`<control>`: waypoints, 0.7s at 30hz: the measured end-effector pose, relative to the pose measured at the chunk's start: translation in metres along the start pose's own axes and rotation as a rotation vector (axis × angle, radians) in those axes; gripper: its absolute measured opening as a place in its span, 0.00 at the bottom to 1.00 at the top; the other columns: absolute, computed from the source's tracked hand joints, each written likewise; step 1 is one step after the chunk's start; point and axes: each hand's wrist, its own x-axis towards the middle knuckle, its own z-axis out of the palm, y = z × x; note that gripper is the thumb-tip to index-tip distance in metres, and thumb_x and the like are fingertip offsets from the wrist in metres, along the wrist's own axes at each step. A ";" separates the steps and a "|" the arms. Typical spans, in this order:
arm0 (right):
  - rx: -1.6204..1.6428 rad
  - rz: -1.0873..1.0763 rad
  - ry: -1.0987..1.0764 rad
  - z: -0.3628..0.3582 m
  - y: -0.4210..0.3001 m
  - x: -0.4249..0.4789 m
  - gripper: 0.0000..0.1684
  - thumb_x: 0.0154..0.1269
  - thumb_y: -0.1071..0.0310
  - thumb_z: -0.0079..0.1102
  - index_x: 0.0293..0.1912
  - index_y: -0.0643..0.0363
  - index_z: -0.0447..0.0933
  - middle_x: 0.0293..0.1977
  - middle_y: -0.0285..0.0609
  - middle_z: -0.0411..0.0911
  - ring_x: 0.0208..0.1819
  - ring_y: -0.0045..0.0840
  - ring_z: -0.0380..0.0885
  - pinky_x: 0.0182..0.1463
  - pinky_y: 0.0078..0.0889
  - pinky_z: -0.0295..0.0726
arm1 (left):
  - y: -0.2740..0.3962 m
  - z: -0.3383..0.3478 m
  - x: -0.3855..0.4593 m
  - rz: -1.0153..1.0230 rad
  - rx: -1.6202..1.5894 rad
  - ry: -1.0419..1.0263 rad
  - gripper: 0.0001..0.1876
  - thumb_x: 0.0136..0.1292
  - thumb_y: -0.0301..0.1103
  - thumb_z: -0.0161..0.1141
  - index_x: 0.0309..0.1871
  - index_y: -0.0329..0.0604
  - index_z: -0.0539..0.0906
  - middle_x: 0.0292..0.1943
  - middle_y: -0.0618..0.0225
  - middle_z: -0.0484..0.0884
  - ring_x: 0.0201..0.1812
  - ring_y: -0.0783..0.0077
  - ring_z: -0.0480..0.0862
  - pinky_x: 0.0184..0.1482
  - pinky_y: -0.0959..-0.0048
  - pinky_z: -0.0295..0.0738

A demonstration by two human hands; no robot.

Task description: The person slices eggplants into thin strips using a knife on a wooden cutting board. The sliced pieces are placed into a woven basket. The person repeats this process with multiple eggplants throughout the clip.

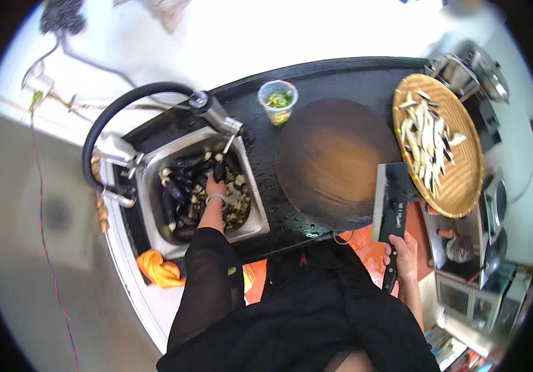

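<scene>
Down in the steel sink (261, 218), my left hand (216, 186) grips the lower end of a dark purple eggplant (219, 168). Several more eggplants (177, 191) crowd the basin around it, with cut stem caps and trimmings (236, 204) heaped at the near right. My right hand (405, 255) holds a black-bladed cleaver (391, 200) by its riveted handle. The blade points away from me, above the right edge of a round wooden chopping board (341, 158). Right of the board, strips of cut eggplant (427, 139) lie in a shallow woven bamboo tray (468, 172).
A clear plastic cup (277, 102) holding chopped green pieces stands behind the board on the black counter (266, 153). The faucet's black hose (104, 121) arches over the sink's left side. An orange cloth (159, 269) hangs by its front corner. Metal pots (457, 74) stand at the far right.
</scene>
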 end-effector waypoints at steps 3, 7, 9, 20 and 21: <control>-0.003 0.047 0.088 0.005 0.013 -0.019 0.04 0.65 0.70 0.50 0.36 0.60 0.72 0.17 0.34 0.70 0.14 0.17 0.69 0.17 0.20 0.68 | 0.042 0.012 -0.004 -0.030 0.338 -0.105 0.34 0.61 0.45 0.64 0.65 0.33 0.68 0.55 0.45 0.77 0.55 0.49 0.79 0.53 0.55 0.77; 0.047 0.057 0.126 0.015 0.018 -0.036 0.05 0.65 0.71 0.51 0.34 0.62 0.72 0.18 0.34 0.71 0.14 0.18 0.70 0.19 0.21 0.69 | 0.074 -0.002 -0.019 -0.065 0.589 -0.288 0.40 0.56 0.63 0.63 0.53 0.27 0.77 0.50 0.46 0.80 0.46 0.51 0.82 0.46 0.58 0.80; 0.017 0.044 0.095 0.019 0.016 -0.039 0.06 0.66 0.71 0.50 0.35 0.63 0.72 0.18 0.35 0.71 0.14 0.18 0.70 0.20 0.21 0.69 | 0.056 0.008 -0.015 -0.058 0.426 -0.180 0.37 0.55 0.58 0.66 0.51 0.26 0.78 0.50 0.45 0.80 0.47 0.50 0.82 0.46 0.57 0.79; 0.112 -0.025 0.091 0.017 0.020 -0.034 0.07 0.66 0.71 0.48 0.32 0.63 0.71 0.17 0.35 0.71 0.16 0.18 0.71 0.21 0.22 0.70 | 0.086 -0.077 -0.106 -0.254 -0.913 -0.533 0.12 0.60 0.42 0.62 0.44 0.52 0.76 0.26 0.78 0.72 0.17 0.83 0.64 0.16 0.83 0.55; 0.107 -0.020 0.084 0.017 0.020 -0.032 0.07 0.66 0.71 0.48 0.32 0.63 0.71 0.17 0.35 0.71 0.17 0.18 0.72 0.21 0.22 0.70 | 0.089 -0.084 -0.119 -0.200 -0.952 -0.662 0.16 0.62 0.40 0.60 0.53 0.52 0.76 0.31 0.77 0.75 0.20 0.83 0.66 0.18 0.84 0.58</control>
